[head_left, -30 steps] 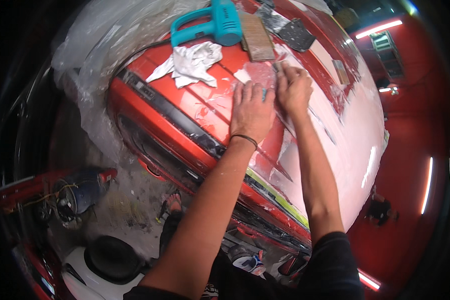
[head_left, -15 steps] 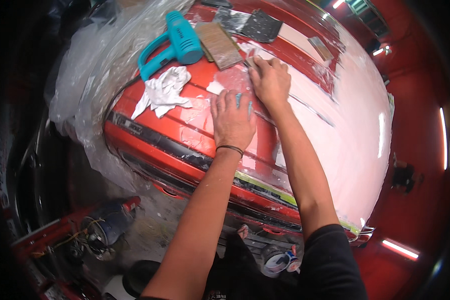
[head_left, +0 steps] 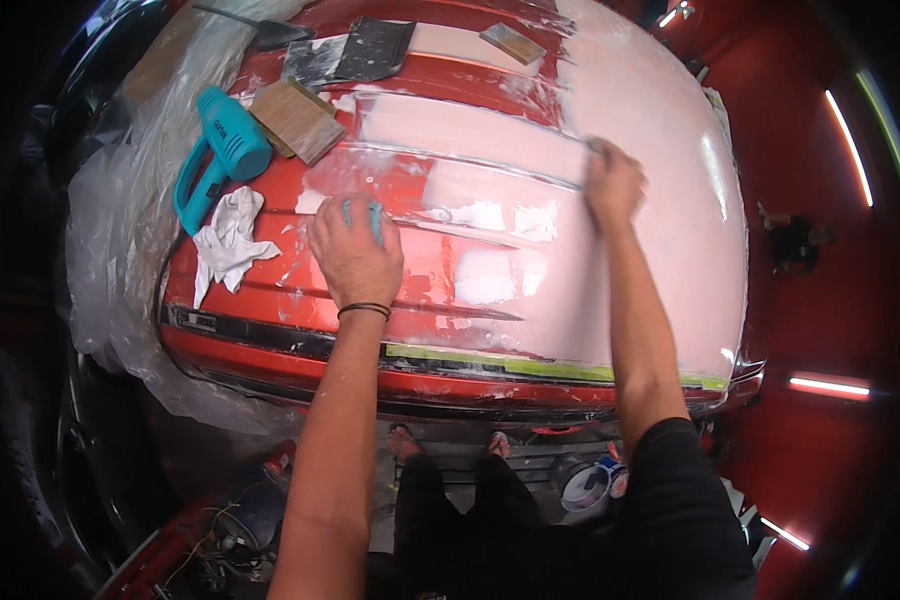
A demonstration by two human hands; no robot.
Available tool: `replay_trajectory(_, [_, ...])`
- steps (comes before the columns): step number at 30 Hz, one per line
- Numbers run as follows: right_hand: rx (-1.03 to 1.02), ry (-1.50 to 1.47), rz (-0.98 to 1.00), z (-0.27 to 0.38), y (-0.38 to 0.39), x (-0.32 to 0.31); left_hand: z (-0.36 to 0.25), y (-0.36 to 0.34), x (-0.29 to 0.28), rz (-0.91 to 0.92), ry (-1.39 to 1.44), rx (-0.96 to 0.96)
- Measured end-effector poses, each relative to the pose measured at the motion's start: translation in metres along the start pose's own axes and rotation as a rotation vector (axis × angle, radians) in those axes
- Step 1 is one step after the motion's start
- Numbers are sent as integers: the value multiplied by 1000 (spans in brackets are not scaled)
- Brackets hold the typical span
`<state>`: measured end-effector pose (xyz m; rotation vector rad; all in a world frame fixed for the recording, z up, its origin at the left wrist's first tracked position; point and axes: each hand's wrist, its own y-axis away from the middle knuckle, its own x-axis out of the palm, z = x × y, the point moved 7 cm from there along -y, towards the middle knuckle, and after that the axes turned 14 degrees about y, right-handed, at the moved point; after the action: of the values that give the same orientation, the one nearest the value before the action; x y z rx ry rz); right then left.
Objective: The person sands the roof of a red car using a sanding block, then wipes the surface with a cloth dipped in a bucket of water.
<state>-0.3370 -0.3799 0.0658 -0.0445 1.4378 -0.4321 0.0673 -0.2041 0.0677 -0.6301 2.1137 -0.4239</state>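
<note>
On the red car roof (head_left: 270, 260), coated pale pink at the right, my left hand (head_left: 355, 255) rests with fingers curled over a blue pad (head_left: 375, 222). My right hand (head_left: 613, 185), farther right beside a raised rib, pinches a small grey object (head_left: 595, 147), partly hidden by the fingers. Left of my left hand lie a teal heat gun (head_left: 235, 140) and a crumpled white cloth (head_left: 232, 245). Above them are wooden blocks (head_left: 300, 125), dark flat spreaders (head_left: 375, 50) and a smaller spreader (head_left: 512, 43).
Clear plastic sheeting (head_left: 120, 280) drapes along the left. Green tape (head_left: 560, 370) runs along the near edge. Below are a bucket (head_left: 582, 482), cluttered equipment (head_left: 245, 525) and my feet. A person in dark clothing (head_left: 792, 245) appears at the right against red, with light tubes nearby.
My right hand has slid rightward along the rib, away from the wooden blocks. My left hand stays near the same patch. The view has shifted and turned, bringing my feet into sight.
</note>
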Motion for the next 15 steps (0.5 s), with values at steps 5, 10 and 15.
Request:
replay_trajectory(5, [198, 119, 26, 52, 18, 7, 4, 3, -3, -45, -33, 40])
replay_trajectory(10, [-317, -80, -170, 304, 101, 7, -8, -1, 9, 0, -39, 36])
replay_trajectory(15, [-523, -146, -5, 276, 96, 4, 18, -2, -2, -19, -21, 26])
